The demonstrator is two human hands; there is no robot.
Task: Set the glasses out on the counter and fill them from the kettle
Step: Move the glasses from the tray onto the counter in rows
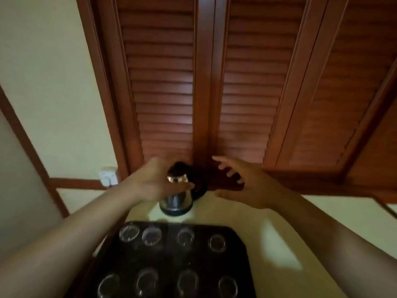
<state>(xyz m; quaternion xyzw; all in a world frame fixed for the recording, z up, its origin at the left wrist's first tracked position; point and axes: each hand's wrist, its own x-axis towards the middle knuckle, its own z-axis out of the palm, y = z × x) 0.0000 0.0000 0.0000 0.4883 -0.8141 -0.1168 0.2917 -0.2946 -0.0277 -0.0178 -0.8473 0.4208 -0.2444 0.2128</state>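
Observation:
A steel kettle (176,200) with a black lid and black handle stands on the pale counter (268,233), close to the louvred doors. My left hand (154,181) is against the kettle's left side near the lid, fingers apart, and I cannot tell whether it grips. To the right of the handle hovers my right hand (242,183), open, fingers spread, holding nothing. Several clear glasses (151,235) stand in two rows on a black tray (171,257) in front of the kettle.
Dark wooden louvred doors (204,93) rise right behind the kettle. A white wall socket (108,176) sits on the cream wall to the left. Wooden trim runs along the counter's back edge.

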